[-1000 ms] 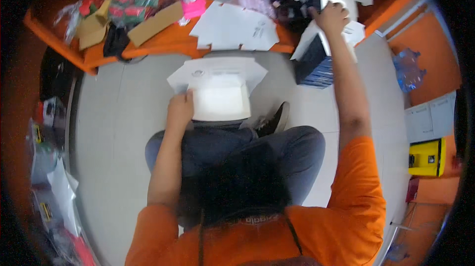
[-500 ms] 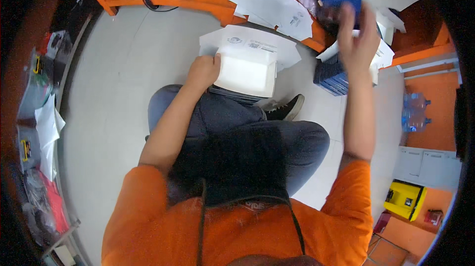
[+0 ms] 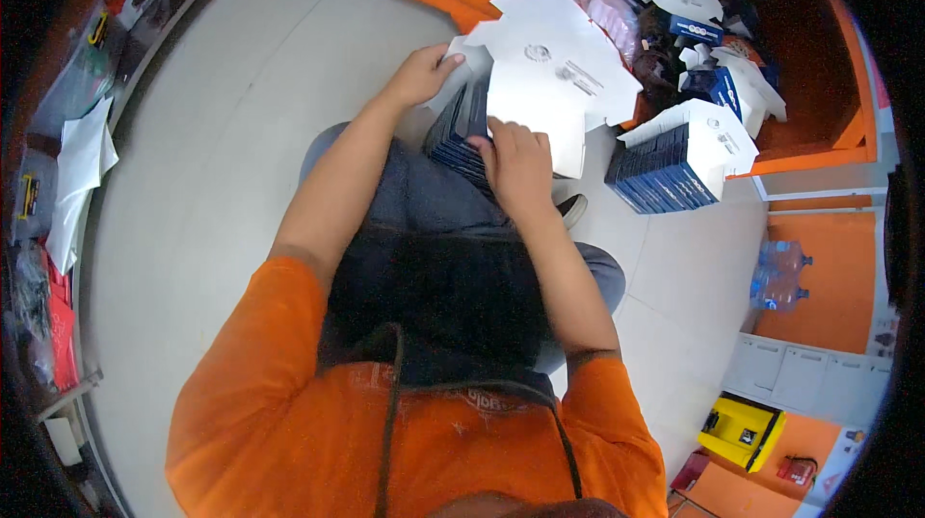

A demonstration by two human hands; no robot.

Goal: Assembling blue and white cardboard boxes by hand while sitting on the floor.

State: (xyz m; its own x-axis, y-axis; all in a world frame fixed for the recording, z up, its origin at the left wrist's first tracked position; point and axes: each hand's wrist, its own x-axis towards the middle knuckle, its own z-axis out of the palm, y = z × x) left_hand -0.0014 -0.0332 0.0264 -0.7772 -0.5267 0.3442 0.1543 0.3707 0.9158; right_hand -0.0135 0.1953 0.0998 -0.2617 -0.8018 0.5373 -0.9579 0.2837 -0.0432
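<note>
In front of my lap, an unfolded cardboard box [image 3: 540,99], white inside with printed flaps, lies on a stack of dark blue flattened boxes [image 3: 461,144]. My left hand [image 3: 422,77] pinches the box's white flap at its far left corner, the thumb lying on top. At the near side of the box is my right hand [image 3: 518,163], its fingers bent over the cardboard edge and its thumb beside the blue wall. The undersides of the right fingers are partly hidden.
To the right on the floor stands a second stack of blue boxes [image 3: 665,166] with a white opened one on top. An orange shelf [image 3: 853,84] behind it bears loose boxes and plastic wrap. Shelving with bags [image 3: 82,171] runs along the left.
My right hand has come back from the far right shelf, where it held a blue piece, to the box at my lap. The box's white panels now tilt up and right. The view has shifted.
</note>
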